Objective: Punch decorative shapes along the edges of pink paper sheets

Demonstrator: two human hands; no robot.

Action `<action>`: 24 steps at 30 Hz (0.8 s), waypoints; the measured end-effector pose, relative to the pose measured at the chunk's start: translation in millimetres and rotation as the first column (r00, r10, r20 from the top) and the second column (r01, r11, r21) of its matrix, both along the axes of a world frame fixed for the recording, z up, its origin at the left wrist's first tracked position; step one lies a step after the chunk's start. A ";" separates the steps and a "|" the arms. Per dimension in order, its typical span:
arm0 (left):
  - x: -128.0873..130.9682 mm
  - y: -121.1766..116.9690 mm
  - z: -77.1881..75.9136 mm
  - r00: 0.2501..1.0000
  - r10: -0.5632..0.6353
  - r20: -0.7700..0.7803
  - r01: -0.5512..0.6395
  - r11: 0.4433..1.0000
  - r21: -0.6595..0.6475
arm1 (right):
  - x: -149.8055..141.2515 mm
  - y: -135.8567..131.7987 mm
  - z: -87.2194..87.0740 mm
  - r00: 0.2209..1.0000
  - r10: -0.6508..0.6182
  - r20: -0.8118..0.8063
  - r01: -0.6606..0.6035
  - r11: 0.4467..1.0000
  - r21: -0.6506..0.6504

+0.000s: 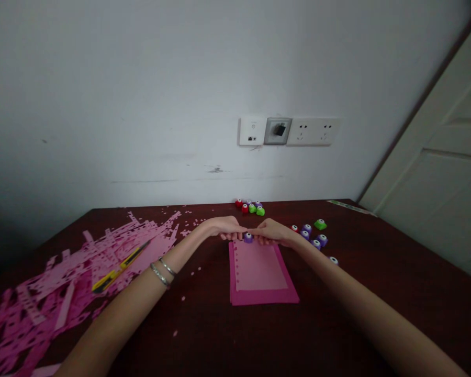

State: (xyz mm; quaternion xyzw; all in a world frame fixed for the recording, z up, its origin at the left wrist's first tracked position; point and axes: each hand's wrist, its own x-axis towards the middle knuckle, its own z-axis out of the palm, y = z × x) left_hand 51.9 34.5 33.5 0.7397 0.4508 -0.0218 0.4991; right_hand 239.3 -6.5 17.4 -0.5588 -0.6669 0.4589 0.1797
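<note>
Carrying everything, the counter (204,340) had a heap of pink scraps (74,267) at left, loose and in no container. A dark sheet (262,297) lay near the middle, with a smaller pale sheet (262,267) on top. A knife (130,257) rested on the scraps. The left hand (230,226) and right hand (272,230) met at the sheets' far edge, fingertips together at a purple punch (248,238); whether either grip had closed on it or merely pressed it, I could not tell. Working well here seemed to need the punch square to that edge, even pressure from both sides and no slipping of the pale sheet. Spare punches (305,235) stood at right. Smallest were the holes (237,266), rowed down the pale sheet's left side.
</note>
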 end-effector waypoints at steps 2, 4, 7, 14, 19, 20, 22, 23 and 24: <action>2.3 1.5 -1.7 1.000 -0.018 -0.008 0.017 0.999 -0.052 | -1.4 1.9 -6.9 1.000 0.004 -0.025 -0.006 0.998 -0.069; 3.8 1.9 -2.1 0.999 -0.030 -0.022 0.027 0.995 -0.091 | -2.8 2.1 -11.4 0.999 -0.004 -0.038 -0.001 0.992 -0.128; 5.7 1.6 -2.2 0.999 -0.038 -0.034 0.032 0.988 -0.154 | -5.7 0.3 -10.6 0.999 -0.008 -0.050 -0.001 0.985 -0.175; 11.6 5.8 -7.2 0.994 -0.064 -0.085 0.046 0.980 -0.191 | -13.5 0.9 3.3 0.994 0.077 0.075 -0.062 0.981 -0.186; 6.4 1.7 5.5 0.989 -0.115 -0.091 0.112 0.993 -0.032 | -9.5 4.0 6.8 0.986 0.116 0.123 -0.094 0.981 -0.170; 3.5 -0.2 8.6 0.985 -0.135 -0.103 0.140 0.990 0.037 | -7.2 3.7 8.2 0.984 0.123 0.127 -0.103 0.983 -0.149; -3.5 -4.4 12.1 0.970 -0.179 -0.165 0.209 0.960 0.185 | -1.2 2.6 11.6 0.983 0.140 0.119 -0.129 0.987 -0.095; -7.1 -6.6 11.8 0.959 -0.195 -0.204 0.244 0.936 0.253 | 2.3 2.0 13.2 0.983 0.146 0.111 -0.139 0.988 -0.065; -10.3 -8.6 10.1 0.949 -0.208 -0.237 0.277 0.909 0.312 | 6.0 1.5 14.3 0.983 0.148 0.109 -0.145 0.989 -0.037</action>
